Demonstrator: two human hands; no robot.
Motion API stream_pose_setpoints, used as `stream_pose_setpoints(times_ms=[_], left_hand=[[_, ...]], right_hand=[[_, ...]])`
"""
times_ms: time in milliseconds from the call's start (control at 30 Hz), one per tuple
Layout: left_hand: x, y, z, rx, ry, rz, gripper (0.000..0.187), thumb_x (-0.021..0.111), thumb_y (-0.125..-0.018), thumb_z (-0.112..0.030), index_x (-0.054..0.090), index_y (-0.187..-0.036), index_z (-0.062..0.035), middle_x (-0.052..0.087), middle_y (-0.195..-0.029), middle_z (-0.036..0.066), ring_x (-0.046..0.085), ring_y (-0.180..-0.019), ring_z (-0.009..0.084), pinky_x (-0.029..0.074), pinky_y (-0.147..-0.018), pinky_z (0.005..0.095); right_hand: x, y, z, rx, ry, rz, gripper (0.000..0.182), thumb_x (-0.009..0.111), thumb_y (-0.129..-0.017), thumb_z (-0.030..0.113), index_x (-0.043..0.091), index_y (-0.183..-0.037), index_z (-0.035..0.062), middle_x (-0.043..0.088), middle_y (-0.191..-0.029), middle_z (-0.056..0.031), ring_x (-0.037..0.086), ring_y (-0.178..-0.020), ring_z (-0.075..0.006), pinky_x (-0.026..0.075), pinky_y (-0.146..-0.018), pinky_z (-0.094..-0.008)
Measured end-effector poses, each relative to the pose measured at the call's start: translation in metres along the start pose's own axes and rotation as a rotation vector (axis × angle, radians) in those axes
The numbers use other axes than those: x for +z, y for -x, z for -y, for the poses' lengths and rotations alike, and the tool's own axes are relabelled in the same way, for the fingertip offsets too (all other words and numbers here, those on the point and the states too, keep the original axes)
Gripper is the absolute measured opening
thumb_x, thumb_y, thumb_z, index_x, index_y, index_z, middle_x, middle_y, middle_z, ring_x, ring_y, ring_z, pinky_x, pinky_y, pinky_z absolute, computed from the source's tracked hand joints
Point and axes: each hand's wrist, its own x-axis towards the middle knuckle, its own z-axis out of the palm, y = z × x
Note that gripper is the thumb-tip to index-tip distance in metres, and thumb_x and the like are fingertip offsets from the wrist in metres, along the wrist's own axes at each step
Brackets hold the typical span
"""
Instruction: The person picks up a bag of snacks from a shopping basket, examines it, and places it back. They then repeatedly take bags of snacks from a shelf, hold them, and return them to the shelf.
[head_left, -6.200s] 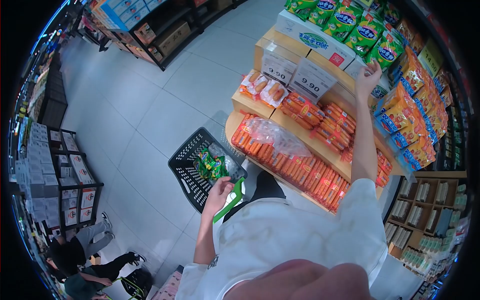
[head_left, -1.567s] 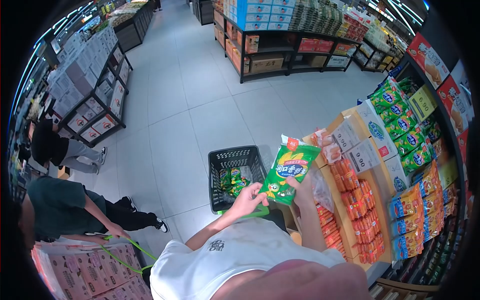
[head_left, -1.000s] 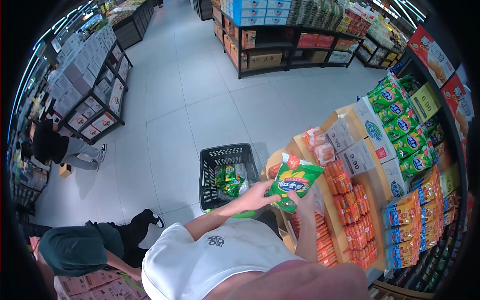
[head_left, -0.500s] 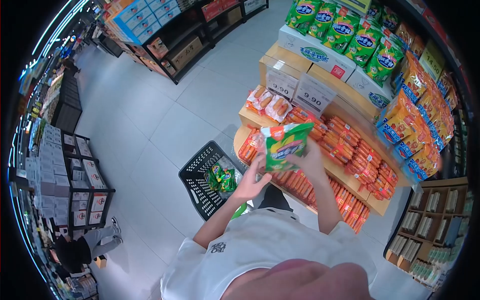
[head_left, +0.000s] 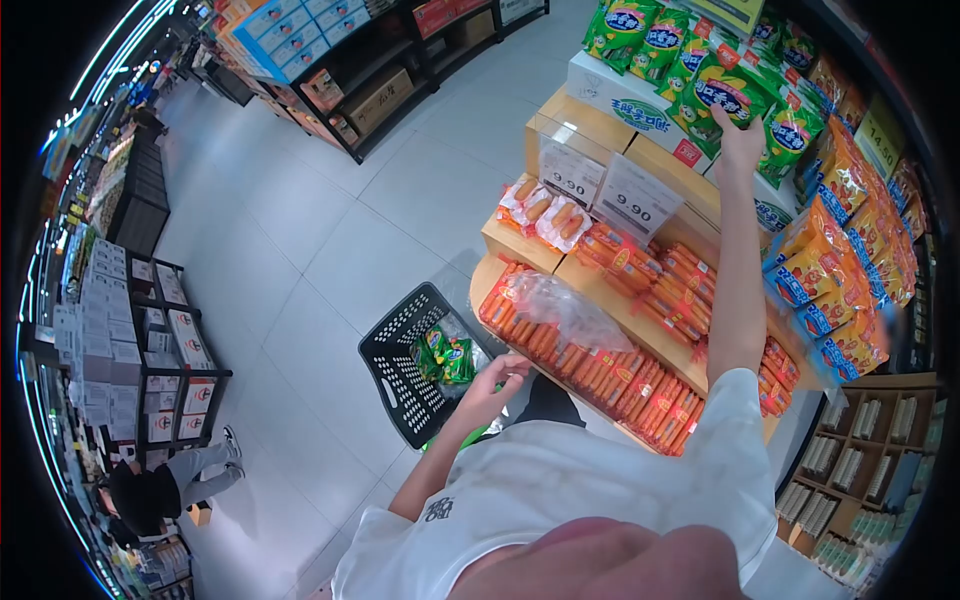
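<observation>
- Left hand [head_left: 487,393] is just hanging loose, fingers half curled, right beside the black basket [head_left: 398,385]
- Green packets [head_left: 448,356] lie in that basket, a bit left of those fingers
- Crumpled clear plastic [head_left: 568,310] sits on red-wrapped sausages [head_left: 612,378], between both hands
- Right hand [head_left: 740,147] is pinching the lower part of a green bag [head_left: 728,92], up at the display
- Orange bags [head_left: 835,245] are right of that grip
- Person in black top [head_left: 147,497], well left of both hands

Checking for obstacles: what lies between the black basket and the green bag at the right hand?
Head view: orange sausage packs, two price signs and a white carton lie between the basket and the green bag.
</observation>
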Motion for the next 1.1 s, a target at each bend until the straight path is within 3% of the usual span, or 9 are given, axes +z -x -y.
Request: stream_pose_setpoints(times_ms=[167,267,367,500,700,733,833,967,1100], left_hand=[[0.004,0.005,0.002,-0.025,0.012,-0.044,0.029,0.049,-0.096,-0.006,0.048,-0.125,-0.001,0.059,-0.12,0.01,0.055,-0.113,0.0189,0.041,-0.1,0.0327],[0.004,0.008,0.0,-0.065,0.002,-0.082,0.028,0.048,-0.096,-0.005,0.048,-0.124,-0.0011,0.059,-0.119,0.01,0.055,-0.113,0.0188,0.041,-0.1,0.0329],[0.001,0.012,0.005,-0.039,0.021,-0.108,0.03,0.051,-0.098,-0.015,0.049,-0.123,-0.0002,0.059,-0.12,0.01,0.055,-0.11,0.0177,0.043,-0.097,0.0315],[-0.003,0.02,0.007,-0.016,0.085,-0.175,0.028,0.05,-0.098,-0.014,0.05,-0.122,0.0001,0.059,-0.119,0.011,0.055,-0.112,0.0181,0.042,-0.099,0.0317],[-0.005,0.028,0.019,-0.009,0.116,-0.208,0.029,0.047,-0.099,-0.015,0.047,-0.124,-0.0001,0.058,-0.119,0.01,0.054,-0.112,0.0184,0.041,-0.1,0.0329],[-0.005,0.029,0.021,-0.005,0.115,-0.209,0.029,0.047,-0.099,-0.015,0.047,-0.124,-0.0001,0.058,-0.119,0.01,0.054,-0.112,0.0183,0.041,-0.1,0.0328],[-0.007,0.032,0.025,-0.004,0.114,-0.209,0.029,0.048,-0.1,-0.016,0.047,-0.124,-0.0003,0.058,-0.119,0.009,0.054,-0.112,0.0179,0.041,-0.099,0.0327],[-0.007,0.035,0.021,-0.011,0.129,-0.255,0.028,0.05,-0.098,-0.014,0.05,-0.122,0.0019,0.06,-0.117,0.011,0.057,-0.11,0.0184,0.043,-0.098,0.0316],[-0.01,0.039,0.023,0.001,0.119,-0.277,0.029,0.051,-0.098,-0.014,0.05,-0.122,0.0022,0.061,-0.116,0.012,0.057,-0.109,0.0183,0.044,-0.097,0.0315]], right_hand=[[0.043,-0.015,-0.059,0.177,0.025,0.104,0.045,0.077,-0.072,-0.001,0.058,-0.113,-0.0035,0.066,-0.105,-0.0114,0.063,-0.09,-0.0197,0.051,-0.078,-0.0333],[0.069,-0.015,-0.087,0.119,0.355,0.23,0.047,0.078,-0.068,0.0,0.062,-0.111,-0.0025,0.068,-0.102,-0.0122,0.064,-0.088,-0.0201,0.051,-0.077,-0.034],[0.09,-0.021,-0.11,0.164,0.356,0.273,0.044,0.079,-0.066,0.003,0.066,-0.107,-0.0014,0.07,-0.099,-0.0123,0.065,-0.086,-0.0204,0.051,-0.077,-0.0338],[0.108,-0.027,-0.121,0.227,0.301,0.299,0.036,0.077,-0.068,0.002,0.068,-0.102,-0.0021,0.07,-0.098,-0.0127,0.065,-0.085,-0.0213,0.051,-0.076,-0.0339],[0.106,-0.036,-0.135,0.247,0.529,0.363,0.037,0.075,-0.07,0.001,0.066,-0.105,-0.0024,0.07,-0.103,-0.0144,0.066,-0.091,-0.0235,0.049,-0.081,-0.0342],[0.103,-0.04,-0.132,0.239,0.578,0.381,0.043,0.076,-0.071,0.008,0.063,-0.111,-0.0021,0.069,-0.106,-0.0161,0.066,-0.095,-0.0281,0.049,-0.085,-0.0364],[0.102,-0.048,-0.128,-0.071,0.877,0.295,0.049,0.075,-0.073,0.018,0.059,-0.116,0.0014,0.068,-0.108,-0.0147,0.065,-0.099,-0.0286,0.049,-0.085,-0.0385],[0.102,-0.049,-0.103,0.018,1.181,0.252,0.063,0.076,-0.074,0.036,0.054,-0.123,0.0022,0.063,-0.117,-0.0188,0.061,-0.108,-0.0332,0.049,-0.09,-0.0421],[0.092,-0.062,-0.119,0.001,1.048,0.225,0.065,0.076,-0.073,0.037,0.055,-0.123,0.0014,0.063,-0.117,-0.0184,0.061,-0.108,-0.0311,0.048,-0.09,-0.0405]])
